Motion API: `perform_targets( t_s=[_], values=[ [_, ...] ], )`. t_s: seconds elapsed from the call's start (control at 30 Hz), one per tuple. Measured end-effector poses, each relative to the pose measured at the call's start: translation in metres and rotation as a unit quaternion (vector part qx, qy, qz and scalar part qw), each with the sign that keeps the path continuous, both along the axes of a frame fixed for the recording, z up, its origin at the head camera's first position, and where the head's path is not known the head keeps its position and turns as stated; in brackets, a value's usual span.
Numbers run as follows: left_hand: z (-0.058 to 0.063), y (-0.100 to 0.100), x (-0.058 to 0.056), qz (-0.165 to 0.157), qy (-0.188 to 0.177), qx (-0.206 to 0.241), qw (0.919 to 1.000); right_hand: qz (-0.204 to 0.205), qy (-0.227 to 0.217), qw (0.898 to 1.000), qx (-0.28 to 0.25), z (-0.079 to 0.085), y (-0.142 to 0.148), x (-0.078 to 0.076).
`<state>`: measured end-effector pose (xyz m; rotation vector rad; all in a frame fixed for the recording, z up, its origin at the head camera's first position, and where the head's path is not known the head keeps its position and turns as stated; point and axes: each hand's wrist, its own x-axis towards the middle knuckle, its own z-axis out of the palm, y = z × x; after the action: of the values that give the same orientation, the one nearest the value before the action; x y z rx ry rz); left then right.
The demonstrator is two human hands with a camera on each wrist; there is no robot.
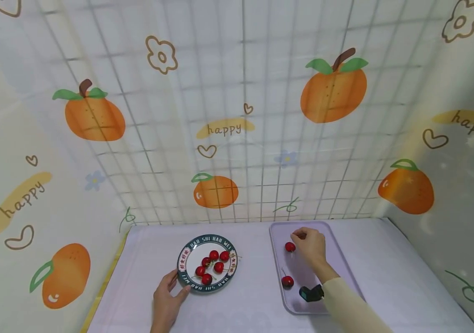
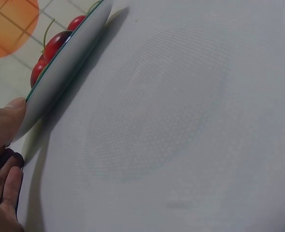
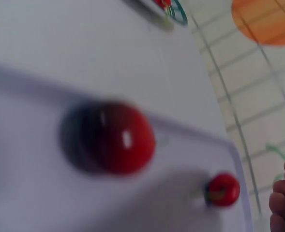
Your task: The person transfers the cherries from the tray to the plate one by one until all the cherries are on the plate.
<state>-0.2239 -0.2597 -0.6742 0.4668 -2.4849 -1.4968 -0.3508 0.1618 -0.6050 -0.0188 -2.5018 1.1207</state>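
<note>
In the head view, a pale purple rectangular tray (image 1: 303, 272) lies on the white-covered table (image 1: 253, 277). A glossy round red cherry (image 1: 290, 247) sits in its far left part, a stemmed dark-red cherry (image 1: 288, 281) nearer the person, just inside its left rim. Left of the tray, well apart, is a round white plate with a dark green lettered rim (image 1: 194, 258), carrying a cluster of red cherries (image 1: 219, 267). The left hand (image 1: 166, 298) is at the plate's edge away from the tray. The right hand (image 1: 311, 247) is over the tray, its fingers bent, their tips close together beside the far cherry; whether they have hold of anything, I cannot tell. The black wrist camera (image 1: 312, 293) is near the other cherry, so a low forearm sweep might knock it.

In the left wrist view, the thumb rests on the plate's rim with fingers bent beneath, gripping the edge. Pressing too hard there could tip the plate and roll fruit off.

In the right wrist view, partly blurred, the fingers show a gap from the far cherry, whose stem points away from them; a glancing touch could send that smooth fruit rolling along the tray.
</note>
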Motion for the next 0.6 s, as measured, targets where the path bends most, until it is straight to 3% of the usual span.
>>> perform_targets(
  t_s=[0.6],
  values=[
    [0.001, 0.000, 0.000, 0.000, -0.002, -0.001, 1.0000, -0.050, -0.032, 0.998, 0.021, -0.013, 0.065, -0.008]
  ],
)
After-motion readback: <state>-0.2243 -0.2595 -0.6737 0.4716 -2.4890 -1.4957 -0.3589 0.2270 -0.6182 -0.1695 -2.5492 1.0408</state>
